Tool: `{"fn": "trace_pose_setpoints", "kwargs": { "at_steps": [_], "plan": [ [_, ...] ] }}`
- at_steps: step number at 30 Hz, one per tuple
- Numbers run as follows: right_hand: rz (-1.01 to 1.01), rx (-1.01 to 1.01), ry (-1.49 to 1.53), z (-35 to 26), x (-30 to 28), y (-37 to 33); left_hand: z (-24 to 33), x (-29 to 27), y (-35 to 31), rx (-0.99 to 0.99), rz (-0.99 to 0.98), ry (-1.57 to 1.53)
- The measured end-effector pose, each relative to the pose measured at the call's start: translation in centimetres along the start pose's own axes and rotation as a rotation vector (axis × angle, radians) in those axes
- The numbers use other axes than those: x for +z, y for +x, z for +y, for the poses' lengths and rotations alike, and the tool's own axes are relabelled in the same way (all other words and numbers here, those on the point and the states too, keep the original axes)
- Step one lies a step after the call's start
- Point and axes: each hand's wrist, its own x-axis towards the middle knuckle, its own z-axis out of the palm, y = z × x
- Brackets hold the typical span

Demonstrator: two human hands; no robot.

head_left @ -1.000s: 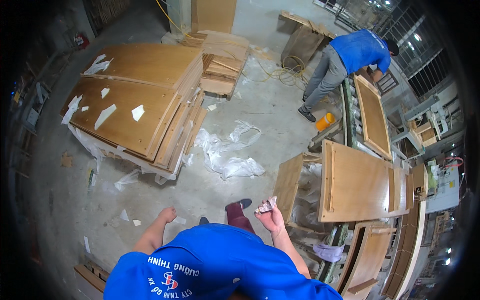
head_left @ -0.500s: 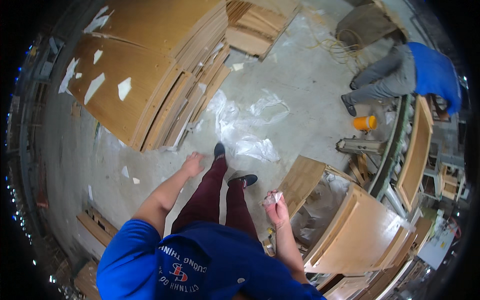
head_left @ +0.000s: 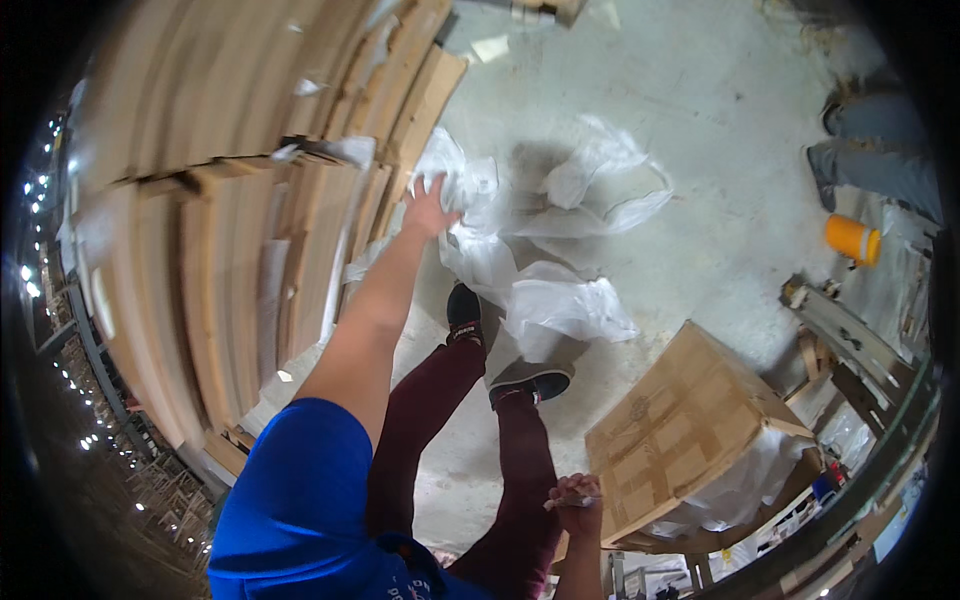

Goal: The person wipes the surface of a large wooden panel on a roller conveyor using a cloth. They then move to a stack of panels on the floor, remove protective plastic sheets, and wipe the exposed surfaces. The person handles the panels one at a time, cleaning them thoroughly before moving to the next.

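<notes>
My left hand (head_left: 428,208) reaches forward with its fingers spread, over the near-left part of a crumpled white plastic sheet (head_left: 560,305) on the floor. Whether the fingertips touch the sheet I cannot tell. Closed beside my right thigh, my right hand (head_left: 580,490) grips a small crumpled scrap of whitish plastic (head_left: 562,503). The sheet spreads in loose folds ahead of my dark shoes (head_left: 535,387).
Stacked wooden panels (head_left: 230,290) rise along the left. A taped cardboard box (head_left: 680,430) with plastic inside stands at my right. Farther right are an orange bucket (head_left: 850,240), a metal-framed bench (head_left: 850,340) and another person's grey-trousered legs (head_left: 880,150).
My view has moved down and closer to the panels and sheet. My left hand has stretched forward from beside my leg to the sheet. The scrap stays in my right hand.
</notes>
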Motion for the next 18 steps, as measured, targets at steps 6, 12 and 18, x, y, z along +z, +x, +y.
{"fn": "trace_pose_setpoints", "kwargs": {
  "at_steps": [6, 12, 18],
  "plan": [
    [-0.031, -0.051, 0.055, -0.1, -3.5, 9.1, -4.8, 8.5, 11.7, 0.022, 0.237, 0.174],
    [-0.014, -0.08, 0.137, -0.8, -3.7, 9.5, -3.5, 16.2, 7.2, 0.359, 0.187, -0.413],
    [-0.021, -0.084, 0.162, -0.5, -5.2, 9.1, 13.8, 15.1, 5.3, 0.883, 0.265, -0.122]
  ]
}}
